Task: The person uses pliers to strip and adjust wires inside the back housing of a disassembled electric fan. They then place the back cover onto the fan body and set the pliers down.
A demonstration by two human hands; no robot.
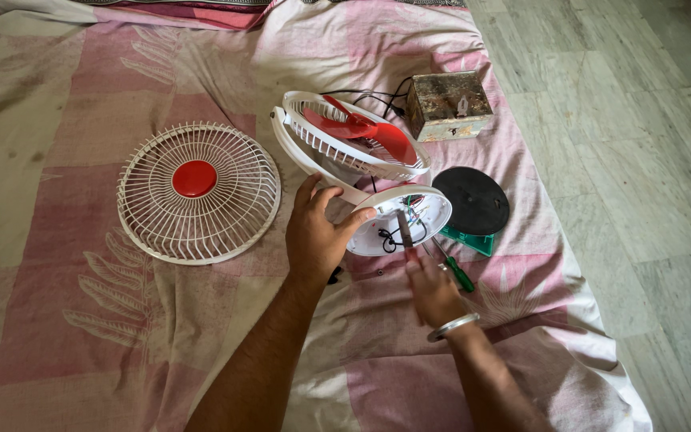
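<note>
A white table fan with red blades (353, 132) lies tilted on a pink and cream bedsheet (81, 264). Its round base (409, 218) is open, with wires showing inside. My left hand (317, 232) grips the rim of that base at its left side. My right hand (435, 290), with a metal bangle at the wrist, holds a slim tool (404, 226) whose tip points into the open base. A green-handled screwdriver (456, 270) lies just right of that hand.
The fan's detached white front grill with a red centre (198, 190) lies to the left. A black round cover (472, 200) sits right of the base on a green piece (467, 240). A worn metal box (448, 105) stands behind. Marble floor (641, 160) lies right.
</note>
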